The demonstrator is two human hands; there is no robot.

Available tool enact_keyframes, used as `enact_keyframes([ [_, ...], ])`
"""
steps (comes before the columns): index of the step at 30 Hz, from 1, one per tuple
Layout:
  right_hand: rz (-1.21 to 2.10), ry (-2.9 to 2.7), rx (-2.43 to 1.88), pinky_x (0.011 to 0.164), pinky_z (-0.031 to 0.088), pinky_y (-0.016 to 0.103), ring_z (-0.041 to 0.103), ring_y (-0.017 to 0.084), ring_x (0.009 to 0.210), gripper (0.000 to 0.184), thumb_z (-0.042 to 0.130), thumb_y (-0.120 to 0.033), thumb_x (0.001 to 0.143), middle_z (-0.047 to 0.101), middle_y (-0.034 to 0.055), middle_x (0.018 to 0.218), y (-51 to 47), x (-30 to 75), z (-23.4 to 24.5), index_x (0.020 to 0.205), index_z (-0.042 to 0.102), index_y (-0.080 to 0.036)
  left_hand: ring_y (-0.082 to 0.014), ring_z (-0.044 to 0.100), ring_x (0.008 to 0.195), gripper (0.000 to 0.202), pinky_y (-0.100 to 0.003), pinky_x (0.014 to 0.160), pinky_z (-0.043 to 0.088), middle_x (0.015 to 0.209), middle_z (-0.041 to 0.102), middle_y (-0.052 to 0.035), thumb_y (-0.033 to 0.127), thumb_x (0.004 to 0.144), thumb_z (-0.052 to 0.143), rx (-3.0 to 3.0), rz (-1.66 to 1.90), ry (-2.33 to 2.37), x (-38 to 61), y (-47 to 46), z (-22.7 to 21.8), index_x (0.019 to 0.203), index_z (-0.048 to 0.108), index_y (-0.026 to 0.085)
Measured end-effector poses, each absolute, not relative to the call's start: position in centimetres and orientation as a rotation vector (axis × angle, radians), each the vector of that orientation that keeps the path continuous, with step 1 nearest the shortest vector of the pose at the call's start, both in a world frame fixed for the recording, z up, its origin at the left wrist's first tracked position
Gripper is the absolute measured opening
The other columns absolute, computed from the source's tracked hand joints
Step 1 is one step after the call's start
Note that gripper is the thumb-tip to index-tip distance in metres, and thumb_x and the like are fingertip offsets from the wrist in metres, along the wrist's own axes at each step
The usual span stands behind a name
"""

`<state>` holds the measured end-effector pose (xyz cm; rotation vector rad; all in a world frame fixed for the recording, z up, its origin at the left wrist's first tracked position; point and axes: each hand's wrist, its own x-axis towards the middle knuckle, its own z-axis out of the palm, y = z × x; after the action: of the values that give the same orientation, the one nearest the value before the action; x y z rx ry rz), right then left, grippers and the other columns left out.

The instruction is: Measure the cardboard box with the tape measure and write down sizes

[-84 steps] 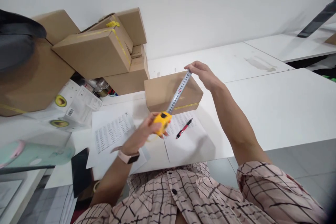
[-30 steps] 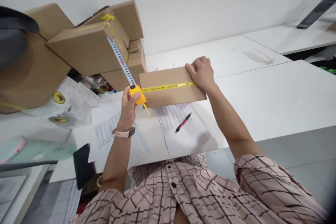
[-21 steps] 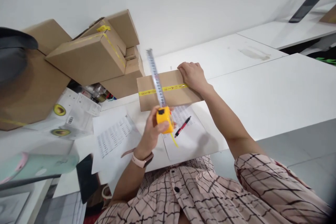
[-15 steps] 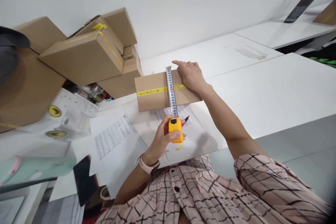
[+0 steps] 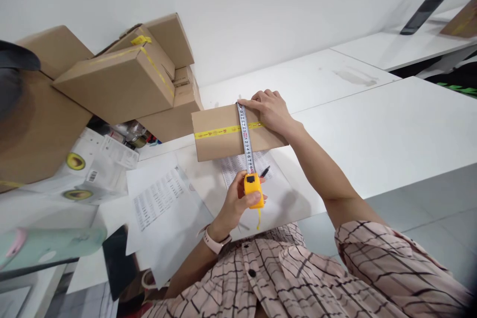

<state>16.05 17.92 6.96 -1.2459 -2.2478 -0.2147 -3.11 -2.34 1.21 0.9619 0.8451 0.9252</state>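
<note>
A yellow tape measure [image 5: 253,191] sits in my left hand [image 5: 235,204], its fingers wrapped round the case and the thumb on top. The metal blade [image 5: 246,137] runs out across the top of a brown cardboard box [image 5: 218,146] sealed with yellow tape. My right hand [image 5: 273,111] grips the box's far side, its index finger stretched to the left and touching the blade's end at the far edge. Just right of the case a black-and-red pen [image 5: 265,171] shows, partly hidden. A printed sheet [image 5: 278,179] lies under the box's near edge.
Several cardboard boxes [image 5: 115,82] are stacked at the left. Printed papers [image 5: 160,198], a dark phone-like slab [image 5: 118,261] and a mint-green bottle [image 5: 55,243] lie nearer. A dark bottle [image 5: 428,5] stands at the far right on the white desk [image 5: 380,124].
My right index finger has come down onto the blade's end, which was a little past the far edge. My left hand has drawn the tape measure slightly toward me and to the right.
</note>
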Motion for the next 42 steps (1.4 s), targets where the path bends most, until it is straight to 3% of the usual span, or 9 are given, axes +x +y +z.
enact_keyframes([
  [14,-0.185,-2.194,-1.273,0.090,0.036,0.044,0.051,0.028,0.100,0.051,0.027,-0.021,0.103,0.065,0.0105,0.111,17.2,16.0,6.9,0.139,0.060,-0.034,-0.0179,0.070,0.081,0.062,-0.033,0.073,0.059,0.116,0.067,-0.0073,0.045,0.067,0.086,1.055,0.952,0.893,-3.2,-2.8,0.3,0.116,0.054,0.023],
  [19,-0.136,-1.964,-1.446,0.094,0.041,0.051,0.052,0.035,0.114,0.055,0.027,-0.051,0.104,0.058,0.0161,0.128,16.0,16.6,5.8,0.149,0.045,-0.025,-0.0223,0.073,0.089,0.069,-0.034,0.075,0.061,0.126,0.067,-0.0118,0.041,0.069,0.086,1.287,1.381,0.893,-6.6,-4.6,1.4,0.126,0.052,0.026],
  [22,-0.015,-1.830,-1.537,0.093,0.045,0.052,0.055,0.035,0.115,0.066,0.028,-0.066,0.099,0.053,0.0168,0.138,14.6,17.2,4.6,0.152,0.034,-0.026,-0.0257,0.070,0.107,0.062,-0.038,0.089,0.058,0.128,0.068,-0.0104,0.040,0.070,0.085,1.312,1.768,0.978,-9.3,-3.8,1.7,0.122,0.054,0.027],
  [24,0.068,-1.768,-1.551,0.091,0.047,0.052,0.059,0.034,0.110,0.066,0.027,-0.069,0.098,0.060,0.0143,0.130,13.3,17.4,4.0,0.150,0.034,-0.029,-0.0262,0.065,0.119,0.055,-0.039,0.099,0.053,0.125,0.070,-0.0078,0.041,0.070,0.083,1.230,1.876,1.031,-10.7,-2.7,1.3,0.116,0.057,0.027],
  [28,0.105,-1.715,-1.509,0.088,0.050,0.049,0.063,0.031,0.101,0.058,0.028,-0.066,0.099,0.067,0.0099,0.113,10.2,17.2,3.6,0.142,0.041,-0.030,-0.0239,0.067,0.109,0.046,-0.037,0.089,0.055,0.115,0.070,-0.0060,0.052,0.074,0.076,1.001,1.734,1.060,-11.7,-1.2,-0.9,0.109,0.061,0.026],
  [31,0.057,-1.691,-1.451,0.090,0.051,0.048,0.063,0.030,0.109,0.052,0.030,-0.061,0.101,0.065,0.0105,0.123,8.5,16.6,3.5,0.141,0.042,-0.030,-0.0220,0.066,0.101,0.046,-0.036,0.082,0.056,0.111,0.067,-0.0056,0.054,0.074,0.075,0.971,1.675,1.071,-11.3,-1.0,-2.5,0.109,0.061,0.027],
  [36,0.098,-1.609,-1.377,0.100,0.047,0.053,0.052,0.032,0.134,0.051,0.034,-0.054,0.101,0.051,0.0146,0.147,8.9,15.5,1.8,0.144,0.039,-0.026,-0.0195,0.063,0.102,0.057,-0.033,0.086,0.054,0.113,0.062,-0.0028,0.050,0.068,0.082,1.018,1.725,1.131,-11.4,-0.3,-3.8,0.114,0.055,0.028],
  [42,0.177,-1.569,-1.290,0.105,0.045,0.051,0.050,0.030,0.137,0.049,0.039,-0.053,0.099,0.050,0.0190,0.149,10.7,15.2,-3.3,0.136,0.045,-0.022,-0.0177,0.064,0.090,0.057,-0.032,0.082,0.054,0.104,0.063,-0.0040,0.049,0.071,0.080,1.083,1.618,1.276,-11.9,-0.5,-6.3,0.114,0.054,0.023],
])
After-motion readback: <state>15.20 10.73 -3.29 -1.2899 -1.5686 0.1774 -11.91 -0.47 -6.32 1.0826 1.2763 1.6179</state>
